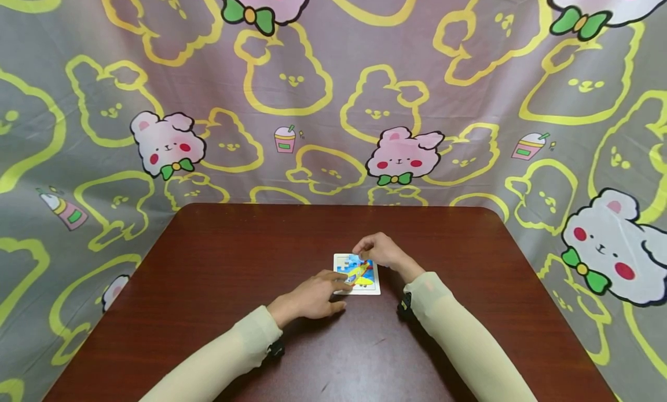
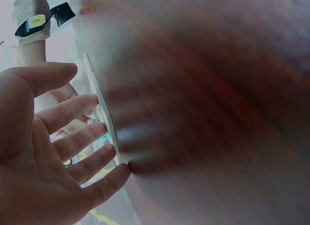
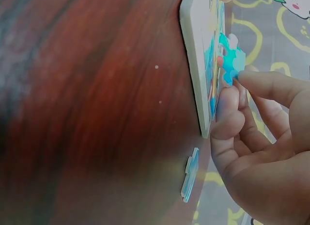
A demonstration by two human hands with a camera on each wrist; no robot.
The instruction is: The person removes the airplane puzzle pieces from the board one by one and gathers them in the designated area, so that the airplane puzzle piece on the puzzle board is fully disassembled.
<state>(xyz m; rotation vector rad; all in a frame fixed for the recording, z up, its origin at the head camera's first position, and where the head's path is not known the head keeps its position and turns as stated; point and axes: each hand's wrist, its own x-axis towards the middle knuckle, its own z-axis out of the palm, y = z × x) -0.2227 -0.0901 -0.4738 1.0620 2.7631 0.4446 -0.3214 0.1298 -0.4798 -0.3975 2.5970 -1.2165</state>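
Observation:
A small jigsaw puzzle board [image 1: 377, 285] with a white frame lies on the table, its picture showing a yellow airplane on blue. At its upper right corner my right hand [image 1: 384, 250] pinches a blue puzzle piece [image 3: 233, 63] between thumb and fingers, tilted just over the board in the right wrist view. My left hand [image 1: 311, 296] lies at the board's left side with fingers spread and nearly straight, fingertips over its edge. Part of the picture is hidden under those fingers. A loose puzzle piece [image 3: 191, 175] lies on the table beside the board, near my right hand.
The dark brown wooden table [image 1: 234, 245] reaches back to a grey curtain [image 1: 323, 60] printed with rabbits and yellow outlines, which also hangs along both sides. A dark wrist strap [image 2: 36, 22] sits on the right sleeve.

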